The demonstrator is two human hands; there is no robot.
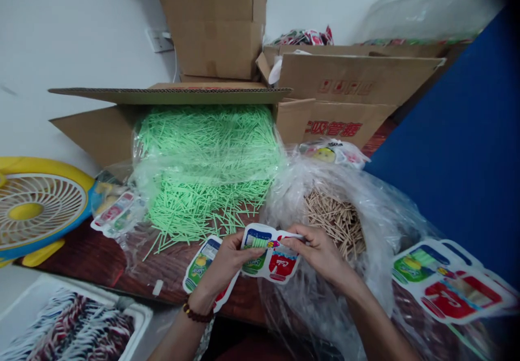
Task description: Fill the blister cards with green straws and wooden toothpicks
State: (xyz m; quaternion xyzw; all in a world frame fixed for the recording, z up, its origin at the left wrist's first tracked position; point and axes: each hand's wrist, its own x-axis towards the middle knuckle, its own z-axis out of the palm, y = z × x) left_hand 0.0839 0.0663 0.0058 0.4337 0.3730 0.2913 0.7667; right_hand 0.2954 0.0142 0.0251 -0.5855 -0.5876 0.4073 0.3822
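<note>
My left hand [229,261], with a beaded bracelet on its wrist, pinches the left side of a double candy packet [283,268]. One half has a green lemon-drink print and a clear window with green sticks behind it; the other is a red cola print. Closed on the packet's upper right edge are the fingers of my right hand [319,250]; whether they also hold a stick is hidden. Another packet [200,263] lies partly under my left wrist. Beyond my hands are a heap of green candy straws [211,161] and a plastic bag of brown sticks [335,217].
A yellow and blue fan [44,209] stands at the left. Below it is a white foam box [140,317] full of packets. More packets [450,285] lie at the right on plastic. Cardboard boxes [211,36] and a blue panel [455,150] bound the back and right.
</note>
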